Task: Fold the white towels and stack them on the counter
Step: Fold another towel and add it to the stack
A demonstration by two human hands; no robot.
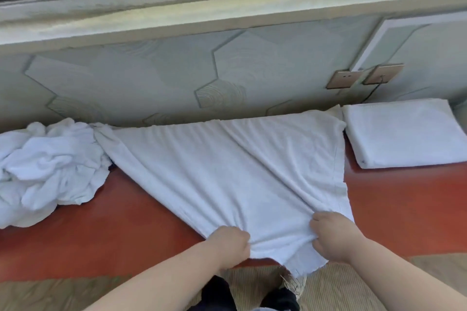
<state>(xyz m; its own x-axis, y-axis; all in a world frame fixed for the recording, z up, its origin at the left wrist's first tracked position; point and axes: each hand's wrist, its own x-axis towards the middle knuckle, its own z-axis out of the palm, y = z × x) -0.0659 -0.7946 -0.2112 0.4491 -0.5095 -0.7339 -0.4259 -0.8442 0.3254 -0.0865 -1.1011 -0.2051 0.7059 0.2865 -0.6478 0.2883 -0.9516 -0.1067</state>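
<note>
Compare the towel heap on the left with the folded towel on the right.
The heap is crumpled and lumpy; the folded towel is flat and smooth. The heap sprawls shapeless; the folded towel forms a neat rectangle. Both are white, on the red counter.

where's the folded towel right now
In the head view the folded towel lies at the far right of the red counter, against the wall below the sockets, beside the spread towel.

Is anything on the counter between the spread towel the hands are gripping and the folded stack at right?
Nothing visible: only a strip of red counter lies between the spread towel and the folded stack.
</note>
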